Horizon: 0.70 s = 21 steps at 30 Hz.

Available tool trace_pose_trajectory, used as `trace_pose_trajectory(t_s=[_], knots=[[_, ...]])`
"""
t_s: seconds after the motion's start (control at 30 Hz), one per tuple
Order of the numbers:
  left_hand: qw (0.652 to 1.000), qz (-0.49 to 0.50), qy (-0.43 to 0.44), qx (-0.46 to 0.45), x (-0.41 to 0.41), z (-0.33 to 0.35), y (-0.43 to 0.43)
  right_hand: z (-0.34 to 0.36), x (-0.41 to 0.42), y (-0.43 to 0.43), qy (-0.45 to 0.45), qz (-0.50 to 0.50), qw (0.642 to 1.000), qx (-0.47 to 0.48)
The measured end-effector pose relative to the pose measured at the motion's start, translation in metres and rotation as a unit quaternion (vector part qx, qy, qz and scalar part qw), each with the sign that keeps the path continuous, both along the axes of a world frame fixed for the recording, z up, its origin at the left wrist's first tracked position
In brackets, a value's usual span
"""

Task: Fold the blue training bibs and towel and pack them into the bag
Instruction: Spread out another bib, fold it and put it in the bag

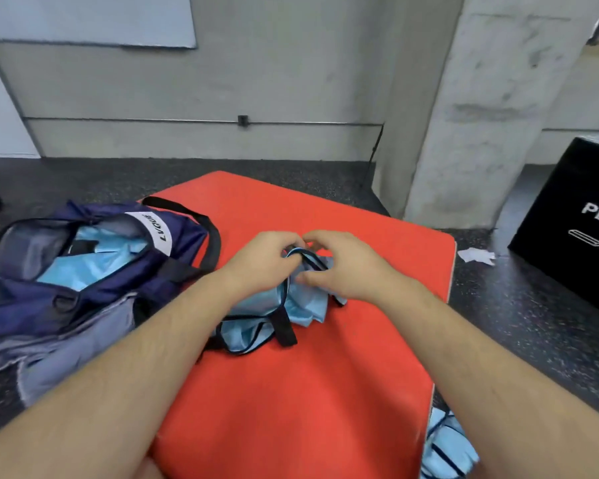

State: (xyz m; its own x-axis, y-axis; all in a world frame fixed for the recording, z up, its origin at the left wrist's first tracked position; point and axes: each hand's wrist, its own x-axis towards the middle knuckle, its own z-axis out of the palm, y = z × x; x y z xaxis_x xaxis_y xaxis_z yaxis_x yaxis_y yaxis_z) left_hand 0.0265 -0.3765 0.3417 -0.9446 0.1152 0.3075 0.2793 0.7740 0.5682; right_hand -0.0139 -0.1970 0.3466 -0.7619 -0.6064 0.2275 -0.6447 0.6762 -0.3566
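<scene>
Both hands meet over the crumpled blue bib [256, 305] on the red mat [291, 392], the left hand [260, 262] and right hand [343, 267] each pinching its black-trimmed top edge with curled fingers, while the open navy bag [173, 236], light blue cloth [83, 264] inside, sits just left of them.

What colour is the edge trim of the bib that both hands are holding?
The bib has black trim on light blue fabric; head view.
</scene>
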Motion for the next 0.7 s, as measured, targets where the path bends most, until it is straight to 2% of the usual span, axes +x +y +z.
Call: trace_pose_trajectory(t_s=[0.1, 0.2, 0.27, 0.37, 0.43, 0.5, 0.57, 0.63, 0.7], knots=[[1.0, -0.006, -0.025, -0.014, -0.004, 0.003, -0.005, -0.008, -0.005, -0.005, 0.003, -0.014, 0.998, -0.058], [0.995, 0.056, -0.036, -0.074, -0.009, 0.005, -0.02, -0.002, -0.021, 0.006, 0.032, -0.067, 0.993, -0.091], [0.988, 0.091, -0.05, -0.114, -0.01, 0.003, -0.029, 0.001, -0.03, 0.019, 0.026, -0.128, 0.989, -0.065], [0.992, 0.078, -0.085, -0.048, -0.012, -0.003, -0.03, -0.002, -0.032, 0.031, 0.007, -0.207, 0.978, 0.009], [0.994, 0.051, -0.097, 0.004, -0.013, -0.007, -0.023, -0.005, -0.022, 0.026, 0.001, -0.167, 0.986, 0.026], [0.994, 0.03, -0.096, 0.033, -0.014, -0.011, -0.016, -0.006, -0.005, 0.01, -0.02, -0.061, 0.998, 0.029], [0.991, 0.011, -0.101, 0.081, -0.016, -0.014, -0.014, -0.01, 0.005, -0.008, -0.009, 0.001, 0.999, 0.031], [0.984, -0.003, -0.118, 0.134, -0.016, -0.015, -0.013, -0.015, 0.004, -0.02, 0.032, -0.001, 0.999, 0.015], [0.983, 0.002, -0.111, 0.148, -0.012, -0.013, -0.012, -0.016, 0.001, -0.022, 0.05, -0.028, 0.998, -0.024]])
